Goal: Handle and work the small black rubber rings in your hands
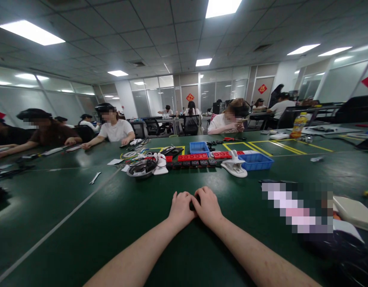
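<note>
My left hand (182, 208) and my right hand (208, 204) rest palm down on the green table (136, 231). The thumbs meet between them, and the fingers are slightly bent and a little apart. Neither hand shows anything held. Beyond them lies a row of red and black sockets (192, 160). To its left, a steel bowl (139, 173) of dark cable sits beside a white clamp-like piece (161, 164). A white clip-shaped base (235, 167) stands at the row's right end, touching or close to a blue tray (257, 162).
A smaller blue bin (198, 148) is behind the sockets. A wrench (95, 178) lies on the left, red-handled pliers (231, 139) at the back. A yellow-labelled bottle (298, 125) stands on the right, with a beige case (355, 213) nearer me. Several people sit around.
</note>
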`<state>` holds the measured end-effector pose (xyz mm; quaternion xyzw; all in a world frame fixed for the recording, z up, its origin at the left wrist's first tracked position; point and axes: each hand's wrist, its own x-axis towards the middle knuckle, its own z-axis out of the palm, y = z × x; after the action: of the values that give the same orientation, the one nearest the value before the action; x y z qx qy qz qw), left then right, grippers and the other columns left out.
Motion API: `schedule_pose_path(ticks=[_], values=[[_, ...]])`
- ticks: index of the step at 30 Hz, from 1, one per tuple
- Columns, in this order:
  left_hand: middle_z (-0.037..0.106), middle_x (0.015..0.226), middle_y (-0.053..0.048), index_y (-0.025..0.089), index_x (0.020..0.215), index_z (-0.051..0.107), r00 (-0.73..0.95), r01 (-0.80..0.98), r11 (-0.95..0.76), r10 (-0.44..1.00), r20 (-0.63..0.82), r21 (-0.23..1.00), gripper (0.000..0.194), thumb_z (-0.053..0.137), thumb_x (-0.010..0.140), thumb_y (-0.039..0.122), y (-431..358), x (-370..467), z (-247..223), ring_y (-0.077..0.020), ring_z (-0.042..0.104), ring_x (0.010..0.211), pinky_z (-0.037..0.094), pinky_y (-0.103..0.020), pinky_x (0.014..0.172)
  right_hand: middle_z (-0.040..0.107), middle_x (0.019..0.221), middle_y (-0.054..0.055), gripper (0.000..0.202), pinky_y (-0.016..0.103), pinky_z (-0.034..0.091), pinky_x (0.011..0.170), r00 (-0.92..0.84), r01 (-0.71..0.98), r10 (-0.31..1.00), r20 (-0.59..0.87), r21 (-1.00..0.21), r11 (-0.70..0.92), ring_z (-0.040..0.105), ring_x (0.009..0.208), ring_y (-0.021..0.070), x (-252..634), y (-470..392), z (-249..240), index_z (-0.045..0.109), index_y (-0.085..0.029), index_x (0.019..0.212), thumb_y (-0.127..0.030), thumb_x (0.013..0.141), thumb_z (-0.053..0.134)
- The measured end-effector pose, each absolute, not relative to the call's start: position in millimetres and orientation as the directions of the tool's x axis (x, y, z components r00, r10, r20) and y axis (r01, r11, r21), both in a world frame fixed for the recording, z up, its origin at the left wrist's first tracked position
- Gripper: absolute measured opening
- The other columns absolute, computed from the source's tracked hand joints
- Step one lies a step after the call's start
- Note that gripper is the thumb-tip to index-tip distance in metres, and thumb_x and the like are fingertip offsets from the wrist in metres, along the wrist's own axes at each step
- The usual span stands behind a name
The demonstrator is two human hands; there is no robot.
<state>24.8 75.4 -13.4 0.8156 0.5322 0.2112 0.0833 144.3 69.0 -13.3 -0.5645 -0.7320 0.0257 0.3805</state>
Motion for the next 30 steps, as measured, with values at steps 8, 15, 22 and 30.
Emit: schedule_pose_path(ticks=[8,15,22,30], values=[[0.057,0.092,-0.004,0.019,0.086,0.059,0.363,0.806,-0.447,0.891,0.272,0.388,0.019,0.058,0.068,0.024,82.0,22.5,-16.8,-0.0233,0.051,0.092,0.027,-0.045,0.096,0.053,0.082,0.007,0.008,0.035,0.041,0.075,-0.091,0.722,0.832,0.548,-0.539,0.434,0.050,0.081,0.0207,144.1,70.7,-16.6,0.056,-0.016,0.079,-0.017,0.075,0.050],[0.057,0.096,-0.003,0.019,0.087,0.062,0.551,0.676,-0.597,0.799,0.242,0.432,0.029,0.068,0.061,0.028,93.3,7.4,-12.8,-0.0207,0.052,0.089,0.041,-0.029,0.081,0.054,0.076,0.002,0.019,0.028,0.043,0.068,-0.187,0.600,0.802,0.567,-0.581,0.550,0.051,0.074,0.0158,143.8,65.7,-10.5,0.053,-0.017,0.074,-0.005,0.063,0.045],[0.055,0.099,0.000,0.023,0.081,0.063,0.651,0.594,-0.668,0.726,0.221,0.448,0.023,0.070,0.060,0.029,93.7,3.1,-11.3,-0.0210,0.047,0.097,0.034,-0.032,0.090,0.053,0.061,0.001,0.017,0.029,0.041,0.065,-0.154,0.542,0.800,0.580,-0.627,0.559,0.051,0.066,0.0158,150.2,69.2,-8.8,0.051,-0.018,0.055,-0.005,0.061,0.041],[0.053,0.102,0.000,0.019,0.068,0.062,0.664,0.584,-0.645,0.729,0.167,0.492,0.017,0.072,0.056,0.026,96.7,1.2,-13.4,-0.0230,0.044,0.102,0.030,-0.034,0.094,0.056,0.054,-0.001,0.025,0.024,0.043,0.060,-0.227,0.498,0.797,0.560,-0.636,0.590,0.053,0.057,0.0123,143.2,67.6,-17.4,0.053,-0.019,0.051,-0.003,0.058,0.035]])
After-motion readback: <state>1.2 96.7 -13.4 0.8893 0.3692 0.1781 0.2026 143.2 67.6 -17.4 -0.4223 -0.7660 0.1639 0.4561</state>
